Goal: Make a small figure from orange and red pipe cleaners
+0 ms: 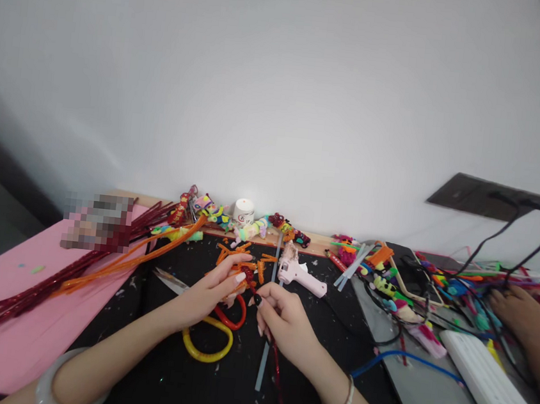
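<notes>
My left hand is curled over a small red and orange pipe-cleaner piece, pinching it at the fingertips. My right hand is closed on a dark red glittery pipe cleaner that runs down toward me and meets the piece. Both hands hover over a black mat. Scissors with red and yellow handle loops lie under my left wrist. Short orange pipe-cleaner cuts are scattered just beyond my fingers.
A pink glue gun and clear glue sticks lie near my right hand. Long red and orange pipe cleaners cross a pink board on the left. Another person's hand rests at right among colourful bits, cables and a white keyboard.
</notes>
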Available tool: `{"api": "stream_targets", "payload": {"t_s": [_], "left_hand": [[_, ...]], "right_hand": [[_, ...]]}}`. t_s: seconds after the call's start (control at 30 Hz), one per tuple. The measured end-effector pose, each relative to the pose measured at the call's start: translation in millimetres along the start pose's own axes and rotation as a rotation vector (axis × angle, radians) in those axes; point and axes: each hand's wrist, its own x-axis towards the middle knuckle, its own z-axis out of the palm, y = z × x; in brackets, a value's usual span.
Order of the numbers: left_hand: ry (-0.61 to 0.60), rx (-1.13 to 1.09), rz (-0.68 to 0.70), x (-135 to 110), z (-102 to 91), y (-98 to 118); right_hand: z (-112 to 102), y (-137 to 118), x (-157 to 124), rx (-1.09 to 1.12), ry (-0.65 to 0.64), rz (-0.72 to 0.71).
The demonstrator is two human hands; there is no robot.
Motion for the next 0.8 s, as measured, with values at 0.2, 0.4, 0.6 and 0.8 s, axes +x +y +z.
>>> {"api": "stream_targets", "payload": {"t_s": [0.2,0.4,0.6,0.8], "left_hand": [[-0.061,-0.238,-0.078,-0.9,-0.4,-0.1],[-0.104,-0.397,-0.127,-1.9,0.9,2.1],[-0.193,-0.530,-0.182,-3.4,2.7,5.9],[-0.305,-0.678,-0.222,-5.0,2.8,7.1]], "right_hand": [[-1.4,-1.0,-0.2,0.013,-0.003,-0.002],[-2.4,-1.4,-0.3,-0.045,-0.002,-0.030],[-2.0,-0.5,-0.6,-0.075,0.008,-0.084],[-2.8,-0.5,-0.2,-0.062,0.003,-0.155]]}}
